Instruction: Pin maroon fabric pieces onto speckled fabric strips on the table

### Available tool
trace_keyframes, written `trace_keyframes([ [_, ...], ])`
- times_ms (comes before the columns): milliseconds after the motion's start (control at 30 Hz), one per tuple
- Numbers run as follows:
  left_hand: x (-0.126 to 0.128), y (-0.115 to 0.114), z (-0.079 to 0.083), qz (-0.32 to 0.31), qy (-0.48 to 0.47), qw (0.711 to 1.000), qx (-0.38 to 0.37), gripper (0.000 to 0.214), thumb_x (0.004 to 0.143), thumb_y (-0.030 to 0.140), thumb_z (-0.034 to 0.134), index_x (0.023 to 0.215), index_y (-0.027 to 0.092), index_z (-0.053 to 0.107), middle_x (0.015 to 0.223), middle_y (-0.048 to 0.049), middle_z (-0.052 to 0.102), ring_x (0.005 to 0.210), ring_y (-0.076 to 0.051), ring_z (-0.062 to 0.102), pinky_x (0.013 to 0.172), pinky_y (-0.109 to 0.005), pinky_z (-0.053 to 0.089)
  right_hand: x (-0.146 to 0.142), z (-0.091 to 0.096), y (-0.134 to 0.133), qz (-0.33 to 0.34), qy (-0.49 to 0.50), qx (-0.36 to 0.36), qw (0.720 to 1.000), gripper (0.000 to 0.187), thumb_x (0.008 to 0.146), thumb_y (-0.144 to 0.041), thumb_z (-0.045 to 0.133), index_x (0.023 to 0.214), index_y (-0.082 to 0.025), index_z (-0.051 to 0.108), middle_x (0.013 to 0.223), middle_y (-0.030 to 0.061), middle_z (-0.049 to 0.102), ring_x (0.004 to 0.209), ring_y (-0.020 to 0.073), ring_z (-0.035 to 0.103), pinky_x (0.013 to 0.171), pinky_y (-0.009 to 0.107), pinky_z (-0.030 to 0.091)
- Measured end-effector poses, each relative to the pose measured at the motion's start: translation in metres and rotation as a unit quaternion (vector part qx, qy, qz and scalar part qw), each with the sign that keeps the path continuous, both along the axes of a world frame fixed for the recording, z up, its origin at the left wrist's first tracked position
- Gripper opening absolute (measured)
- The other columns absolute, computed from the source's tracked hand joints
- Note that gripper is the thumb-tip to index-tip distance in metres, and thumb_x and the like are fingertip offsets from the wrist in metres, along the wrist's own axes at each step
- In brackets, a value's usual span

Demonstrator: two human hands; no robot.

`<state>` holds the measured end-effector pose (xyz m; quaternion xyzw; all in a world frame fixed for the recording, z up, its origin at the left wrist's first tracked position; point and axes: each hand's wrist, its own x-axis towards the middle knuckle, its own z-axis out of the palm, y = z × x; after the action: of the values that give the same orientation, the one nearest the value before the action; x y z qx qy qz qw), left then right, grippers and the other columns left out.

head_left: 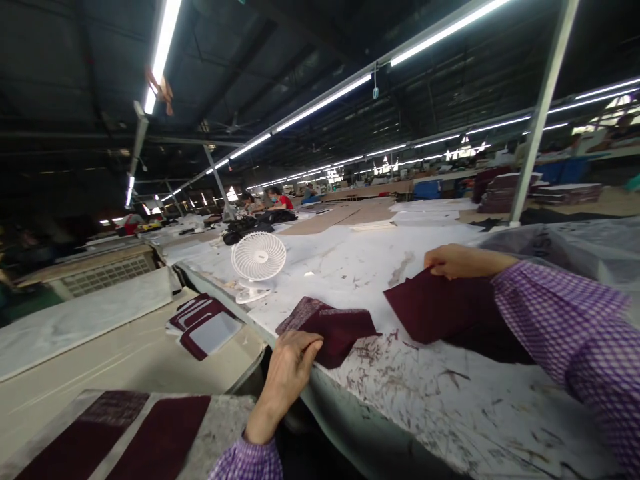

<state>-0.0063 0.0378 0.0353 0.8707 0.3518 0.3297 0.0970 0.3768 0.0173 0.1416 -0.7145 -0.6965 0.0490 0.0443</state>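
My left hand [291, 363] rests at the near edge of the white worktable [440, 407], fingers curled onto a small stack of dark maroon fabric pieces [333, 327]. Farther right, my right hand [453, 261] lies on top of a second, larger maroon fabric piece [433, 307], fingers bent and pressing its far edge. Both arms wear purple checked sleeves.
A small white desk fan [259, 260] stands on the table behind the fabric. More maroon and white cut pieces [205, 325] lie on a lower beige surface at left, others [125, 437] at bottom left. A metal post [543, 110] rises at right. People work far back.
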Motion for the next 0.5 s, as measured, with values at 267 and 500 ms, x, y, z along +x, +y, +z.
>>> trace_keyframes([
  [267,0.053,0.048,0.019,0.065,0.131,0.989,0.009,0.025,0.088,0.024,0.045,0.104,0.021,0.064,0.107,-0.0047,0.064,0.102,-0.021,0.052,0.090,-0.034,0.039,0.004,0.002,-0.010,-0.119,-0.128,0.048,0.983,0.039,0.074,-0.006,0.045,0.104,-0.019,0.065,0.111,0.0132,0.061,0.098,0.0318,0.058,0.078,0.043,0.044],
  [500,0.094,0.069,0.005,0.058,0.216,0.974,-0.031,0.018,0.085,0.027,0.050,0.097,0.020,0.062,0.113,-0.0068,0.060,0.111,-0.025,0.047,0.091,-0.042,0.032,-0.001,0.011,-0.007,-0.100,-0.080,0.104,0.986,0.030,0.078,-0.014,0.047,0.098,-0.023,0.067,0.093,0.0040,0.068,0.085,0.0197,0.062,0.070,0.027,0.044],
])
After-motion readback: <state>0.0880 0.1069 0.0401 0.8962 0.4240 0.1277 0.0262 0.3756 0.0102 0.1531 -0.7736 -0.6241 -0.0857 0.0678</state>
